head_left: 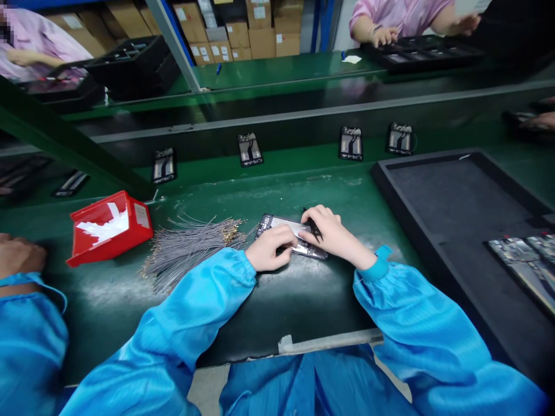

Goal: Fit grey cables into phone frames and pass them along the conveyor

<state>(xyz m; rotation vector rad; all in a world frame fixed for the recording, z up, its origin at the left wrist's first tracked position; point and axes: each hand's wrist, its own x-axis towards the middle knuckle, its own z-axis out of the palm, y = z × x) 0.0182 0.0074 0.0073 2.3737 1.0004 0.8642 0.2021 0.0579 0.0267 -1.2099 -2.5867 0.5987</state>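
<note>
Phone chassis point(306, 249) lies on the desk point(303, 303) before both hands, long axis slanting from far left to near right. Left hand point(272, 247), half-curled, meets its near edge, grip unclear; right hand point(333, 232), pinching apparent black tweezers point(318, 232), covers its right end.

A device point(275, 220) lies mid-tabletop point(299, 312), a bundle of wires point(186, 254) just to its left and, farther left, a bin point(141, 231) with strips point(104, 226) inside. At right, a tray point(446, 202) holds circuit boards point(526, 263); behind, further devices point(250, 150) form a spaced row, with cardboard boxes point(262, 41) stacked beyond.
</note>
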